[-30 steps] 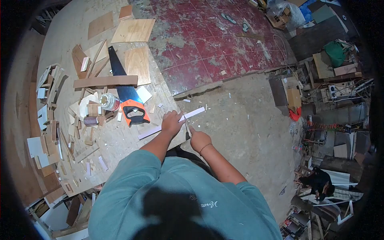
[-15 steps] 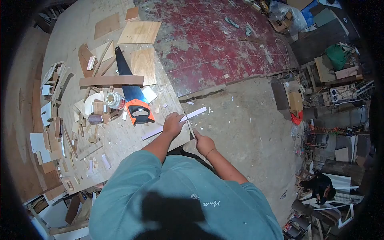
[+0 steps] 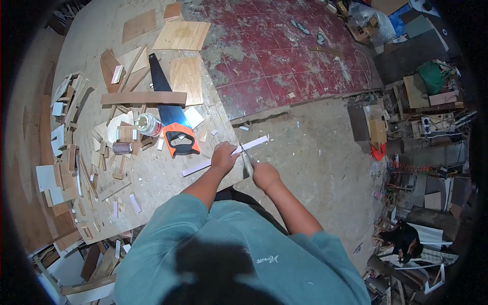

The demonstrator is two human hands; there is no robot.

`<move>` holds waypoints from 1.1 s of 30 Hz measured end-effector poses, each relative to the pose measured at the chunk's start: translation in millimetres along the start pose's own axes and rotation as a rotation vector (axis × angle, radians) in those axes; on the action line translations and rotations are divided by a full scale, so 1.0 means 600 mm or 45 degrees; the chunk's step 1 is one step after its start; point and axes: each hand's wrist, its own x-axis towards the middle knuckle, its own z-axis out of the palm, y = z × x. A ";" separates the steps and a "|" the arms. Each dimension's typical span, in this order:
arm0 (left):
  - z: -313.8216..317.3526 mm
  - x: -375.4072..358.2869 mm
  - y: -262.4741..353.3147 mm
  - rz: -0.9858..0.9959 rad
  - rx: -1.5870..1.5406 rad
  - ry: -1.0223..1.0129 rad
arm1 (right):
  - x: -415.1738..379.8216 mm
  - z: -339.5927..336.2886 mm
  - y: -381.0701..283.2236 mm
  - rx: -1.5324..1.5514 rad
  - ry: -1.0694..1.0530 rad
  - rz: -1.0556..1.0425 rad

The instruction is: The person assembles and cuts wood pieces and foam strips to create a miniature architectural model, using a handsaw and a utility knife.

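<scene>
Near the table's front corner, my left hand (image 3: 223, 156) is closed on a long pale lilac-white strip (image 3: 197, 167), holding it against the tabletop. One end of the strip sticks out past the table edge over the floor. My right hand (image 3: 266, 176) is wrapped round the handle end of a thin, narrow saw (image 3: 246, 152), its blade lying across the strip just right of my left fingers. The grip itself is hidden in my fist. To the left lies a larger handsaw (image 3: 181, 141) with an orange and black handle, untouched.
On the wooden worktable (image 3: 157, 185) stand an open jar (image 3: 148, 125) and a brown curved board (image 3: 144, 98) lying over the big saw. Wood offcuts (image 3: 119, 134) and plywood pieces (image 3: 186, 79) are scattered about. Cluttered shelves (image 3: 432, 124) line the right side.
My right hand has moved slightly up and right, with the narrow blade shifting across the strip. My left hand keeps its hold on the strip. The whole view has shifted a little.
</scene>
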 end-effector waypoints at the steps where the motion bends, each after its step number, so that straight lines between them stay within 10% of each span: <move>1: 0.000 -0.003 -0.004 -0.004 0.008 -0.015 | 0.055 0.041 0.010 0.024 -0.017 -0.004; 33: 0.002 -0.005 -0.006 -0.051 -0.007 0.088 | 0.095 0.077 -0.014 0.197 0.151 0.015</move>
